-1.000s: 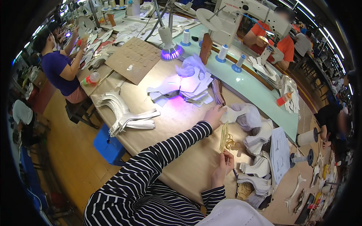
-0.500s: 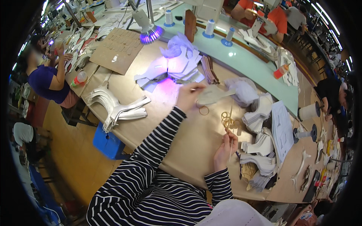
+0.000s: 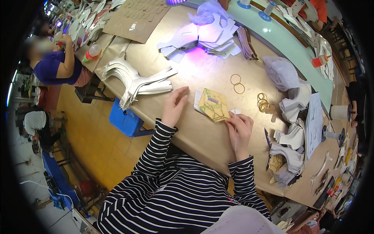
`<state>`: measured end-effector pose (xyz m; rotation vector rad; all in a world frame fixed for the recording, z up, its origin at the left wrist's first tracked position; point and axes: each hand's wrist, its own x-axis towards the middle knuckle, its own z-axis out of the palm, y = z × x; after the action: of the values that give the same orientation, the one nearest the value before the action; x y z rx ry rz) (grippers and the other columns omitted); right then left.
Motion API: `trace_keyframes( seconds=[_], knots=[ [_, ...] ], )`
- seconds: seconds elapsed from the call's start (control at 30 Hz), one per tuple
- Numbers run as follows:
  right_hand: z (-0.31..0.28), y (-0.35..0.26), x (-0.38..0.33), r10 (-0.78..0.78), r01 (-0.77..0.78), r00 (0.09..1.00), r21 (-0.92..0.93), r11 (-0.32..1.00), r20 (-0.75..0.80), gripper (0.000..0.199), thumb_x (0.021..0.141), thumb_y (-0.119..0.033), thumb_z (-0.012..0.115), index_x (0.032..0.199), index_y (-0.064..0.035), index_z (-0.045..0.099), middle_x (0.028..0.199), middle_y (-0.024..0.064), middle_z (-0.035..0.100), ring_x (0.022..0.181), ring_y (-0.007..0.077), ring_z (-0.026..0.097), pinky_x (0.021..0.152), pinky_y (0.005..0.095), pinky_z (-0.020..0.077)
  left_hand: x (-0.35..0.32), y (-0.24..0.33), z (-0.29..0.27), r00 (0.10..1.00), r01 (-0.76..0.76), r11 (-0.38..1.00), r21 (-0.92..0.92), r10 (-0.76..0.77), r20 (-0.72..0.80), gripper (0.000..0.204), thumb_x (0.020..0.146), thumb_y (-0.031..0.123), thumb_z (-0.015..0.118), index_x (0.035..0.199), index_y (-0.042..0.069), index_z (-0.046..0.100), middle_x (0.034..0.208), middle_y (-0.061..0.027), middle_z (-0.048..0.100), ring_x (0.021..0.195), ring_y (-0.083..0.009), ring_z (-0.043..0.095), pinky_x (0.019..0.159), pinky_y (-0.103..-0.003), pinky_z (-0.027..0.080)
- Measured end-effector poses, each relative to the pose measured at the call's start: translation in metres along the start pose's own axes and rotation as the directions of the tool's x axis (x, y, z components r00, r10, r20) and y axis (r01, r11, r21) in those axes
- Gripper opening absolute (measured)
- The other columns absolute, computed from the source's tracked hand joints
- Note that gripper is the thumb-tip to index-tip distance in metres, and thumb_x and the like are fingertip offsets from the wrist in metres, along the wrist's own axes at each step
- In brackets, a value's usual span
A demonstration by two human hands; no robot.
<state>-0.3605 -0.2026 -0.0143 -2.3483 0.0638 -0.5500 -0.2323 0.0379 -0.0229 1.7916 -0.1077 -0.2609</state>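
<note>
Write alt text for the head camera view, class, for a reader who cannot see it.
A person in a striped top rests the left hand flat on a brown worktable beside a yellowish patterned piece, while the right hand holds a thin tool at its edge. Rubber bands and white cut pieces lie around.

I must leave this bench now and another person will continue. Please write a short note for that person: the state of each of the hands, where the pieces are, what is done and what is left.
Left hand: open, flat on the table, holding nothing, just left of the yellow printed piece.
Right hand: shut on a thin white pen-like tool, at the piece's right corner.
The piece lies flat on a white sheet between the hands.
Loose rubber bands lie beyond it, a bunch of them to the right.
White cut pieces stacked at left, more stacks at right.
Done: piece laid out. Left: cannot tell if marking has begun.
</note>
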Motion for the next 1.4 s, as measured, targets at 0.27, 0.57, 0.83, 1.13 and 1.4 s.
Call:
trace_keyframes(
  seconds=[0.27,0.57,0.83,1.13,1.4],
  knots=[
    [0.005,0.003,0.009,-0.061,0.089,0.986,-0.181,0.979,0.153,0.034,0.078,-0.002,0.078,0.109,-0.0111,0.07,0.128,0.004,0.069,0.124,0.0297,0.055,0.11,0.0423,0.0385,-0.04,-0.001,0.023,0.911,-0.389,0.729,0.563,0.393,0.121,0.04,0.087,0.013,0.072,0.127,0.01,0.069,0.138,-0.0124,0.061,0.13,-0.0335,0.054,0.106,-0.043,0.043],
    [-0.024,0.031,0.013,0.093,-0.092,0.98,-0.018,0.996,0.176,0.033,0.078,-0.005,0.077,0.109,-0.0075,0.068,0.129,0.0059,0.068,0.122,0.03,0.057,0.105,0.0417,0.0431,-0.042,-0.006,0.029,0.911,-0.365,0.715,0.596,0.406,0.071,0.041,0.085,0.017,0.075,0.125,0.013,0.07,0.138,-0.0091,0.06,0.128,-0.032,0.055,0.104,-0.044,0.042],
    [-0.026,0.036,0.019,0.111,-0.135,0.983,0.165,0.977,0.149,0.036,0.075,-0.002,0.079,0.11,-0.0064,0.069,0.121,0.0074,0.071,0.115,0.03,0.061,0.1,0.04,0.0469,-0.042,-0.001,0.029,0.921,-0.338,0.698,0.632,0.384,0.069,0.042,0.084,0.02,0.076,0.125,0.014,0.07,0.139,-0.0071,0.059,0.129,-0.0295,0.054,0.105,-0.043,0.04],
    [-0.024,0.038,0.017,0.137,-0.158,0.983,0.189,0.969,0.12,0.034,0.077,0.005,0.077,0.109,-0.0025,0.069,0.118,0.0121,0.072,0.112,0.0278,0.063,0.093,0.0356,0.0522,-0.04,0.001,0.031,0.929,-0.314,0.692,0.65,0.364,0.062,0.041,0.085,0.021,0.076,0.124,0.013,0.07,0.137,-0.0071,0.06,0.126,-0.0292,0.055,0.104,-0.043,0.04],
    [-0.027,0.04,0.019,0.09,-0.106,0.986,0.113,0.988,0.138,0.031,0.078,0.004,0.077,0.107,-0.0018,0.07,0.114,0.0112,0.072,0.109,0.0265,0.064,0.09,0.034,0.0529,-0.04,0.0,0.033,0.929,-0.309,0.706,0.637,0.368,0.043,0.039,0.084,0.021,0.077,0.122,0.013,0.071,0.127,-0.0061,0.065,0.124,-0.0292,0.057,0.102,-0.043,0.041]
  ],
)
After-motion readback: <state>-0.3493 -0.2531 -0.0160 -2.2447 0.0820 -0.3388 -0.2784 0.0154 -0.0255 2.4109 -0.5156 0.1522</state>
